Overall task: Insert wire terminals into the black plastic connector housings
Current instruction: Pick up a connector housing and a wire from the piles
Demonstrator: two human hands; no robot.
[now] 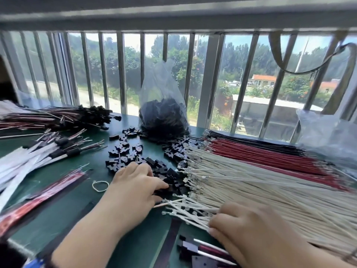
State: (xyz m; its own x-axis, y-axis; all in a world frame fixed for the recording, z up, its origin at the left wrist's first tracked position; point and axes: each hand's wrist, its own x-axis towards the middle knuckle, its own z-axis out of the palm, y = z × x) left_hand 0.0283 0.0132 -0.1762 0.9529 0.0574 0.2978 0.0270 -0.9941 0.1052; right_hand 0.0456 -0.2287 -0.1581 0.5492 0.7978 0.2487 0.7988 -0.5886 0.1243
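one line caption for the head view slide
Left hand reaching into black housings, right hand on white wires.

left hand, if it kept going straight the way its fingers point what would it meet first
The left hand points right, its fingertips already at the loose black connector housings. Just beyond those it would likely meet the white wires' terminals.

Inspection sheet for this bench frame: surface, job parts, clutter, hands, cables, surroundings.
Surface: dark green table top.
Job's things: loose black plastic connector housings; white terminal-tipped wires.
Clutter: clear plastic bag of black housings; white rubber band.
Grippers: left hand reaches into housings; right hand rests on white wires.
Cables: red wires; finished harness bundle far left.
Surroundings: metal window bars, trees outside.
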